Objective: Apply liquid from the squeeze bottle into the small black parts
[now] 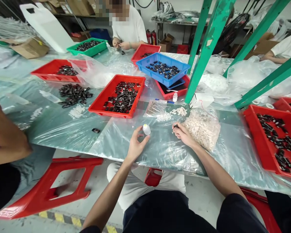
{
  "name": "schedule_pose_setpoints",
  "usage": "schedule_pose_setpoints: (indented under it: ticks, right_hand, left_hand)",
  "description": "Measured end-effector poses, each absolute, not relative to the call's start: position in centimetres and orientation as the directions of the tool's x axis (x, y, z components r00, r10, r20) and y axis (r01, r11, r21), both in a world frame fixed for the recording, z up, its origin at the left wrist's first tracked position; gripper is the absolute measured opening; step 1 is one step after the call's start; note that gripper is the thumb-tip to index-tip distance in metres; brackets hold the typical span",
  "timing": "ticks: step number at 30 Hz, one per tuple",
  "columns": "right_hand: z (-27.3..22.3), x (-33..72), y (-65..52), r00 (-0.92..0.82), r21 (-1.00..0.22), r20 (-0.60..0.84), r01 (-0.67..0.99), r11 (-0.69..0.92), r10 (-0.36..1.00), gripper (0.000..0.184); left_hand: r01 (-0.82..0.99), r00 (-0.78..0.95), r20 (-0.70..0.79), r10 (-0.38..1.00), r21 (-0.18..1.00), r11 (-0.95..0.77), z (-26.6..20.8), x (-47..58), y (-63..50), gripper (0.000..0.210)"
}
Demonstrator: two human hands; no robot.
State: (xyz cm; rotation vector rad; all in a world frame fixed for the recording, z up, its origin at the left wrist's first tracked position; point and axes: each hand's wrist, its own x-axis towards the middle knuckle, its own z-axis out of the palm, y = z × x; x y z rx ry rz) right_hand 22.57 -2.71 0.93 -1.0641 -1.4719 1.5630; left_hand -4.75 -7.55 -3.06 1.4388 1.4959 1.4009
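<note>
My left hand point(136, 144) holds a small translucent white squeeze bottle point(146, 130) with a yellow tip, its thumb and fingers curled about it just above the table's near side. To the right, my right hand point(183, 134) is closed, pinching a small black part point(176, 126) that its fingers partly cover. Against that hand and forearm lies a clear plastic bag point(203, 127) full of small whitish pieces. Beyond my hands, loose white pieces point(163, 116) are heaped beside a flat bag of thin pins point(155, 108). A single black part point(95, 130) lies on the sheeting to the left.
A red tray point(92, 108) of black parts stands ahead-left; a blue tray point(140, 67) sits on stacked trays behind. Another red tray point(254, 142) is at the right. A green post point(196, 74) rises from the table. A co-worker point(131, 29) sits opposite; another person's arm point(7, 139) is left.
</note>
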Motion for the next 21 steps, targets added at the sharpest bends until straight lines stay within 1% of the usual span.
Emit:
schedule_pose_setpoints:
  ticks: [4, 6, 9, 11, 13, 16, 18, 19, 21]
  right_hand:
    - [2.1, 22.9, -3.1, -0.411, -0.99, -0.056, 0.144, 0.004, 0.91, 0.031]
    - [2.6, 22.8, -3.4, -0.415, -0.972, -0.023, 0.221, 0.076, 0.91, 0.032]
    - [3.1, 22.5, -3.9, -0.442, -0.918, 0.001, 0.356, 0.176, 0.897, 0.029]
    - [3.1, 22.2, -4.2, -0.47, -0.857, -0.006, 0.457, 0.238, 0.883, 0.029]
    - [3.0, 21.8, -4.5, -0.478, -0.757, -0.017, 0.58, 0.301, 0.878, 0.03]
    - [2.7, 21.3, -4.9, -0.47, -0.523, -0.042, 0.762, 0.382, 0.881, 0.031]
    - [2.4, 21.1, -5.1, -0.472, -0.381, -0.071, 0.827, 0.413, 0.879, 0.032]
    - [2.3, 21.0, -5.1, -0.473, -0.333, -0.09, 0.844, 0.421, 0.877, 0.033]
    - [2.2, 20.9, -5.1, -0.472, -0.282, -0.122, 0.86, 0.425, 0.873, 0.037]
  left_hand:
    - [0.292, -0.223, 0.179, 0.958, 0.95, -0.11, -3.4, -4.8, -6.3, 0.06]
    - [0.3, -0.22, 0.16, 0.962, 0.95, -0.089, -3.2, -4.7, -6.0, 0.057]
    - [0.289, -0.2, 0.166, 0.965, 0.952, -0.104, -2.3, -4.2, -6.2, 0.055]
    - [0.244, -0.196, 0.191, 0.962, 0.96, -0.14, -1.5, -3.7, -6.7, 0.053]
    - [0.191, -0.193, 0.212, 0.958, 0.966, -0.176, -0.7, -3.2, -7.3, 0.051]
    - [0.167, -0.164, 0.23, 0.959, 0.965, -0.202, 0.2, -2.9, -8.4, 0.049]
    - [0.208, -0.147, 0.232, 0.962, 0.958, -0.199, 0.5, -3.0, -9.1, 0.049]
    - [0.237, -0.137, 0.23, 0.963, 0.952, -0.194, 0.6, -3.2, -9.4, 0.048]
    - [0.291, -0.103, 0.224, 0.969, 0.938, -0.187, 0.7, -3.5, -9.9, 0.046]
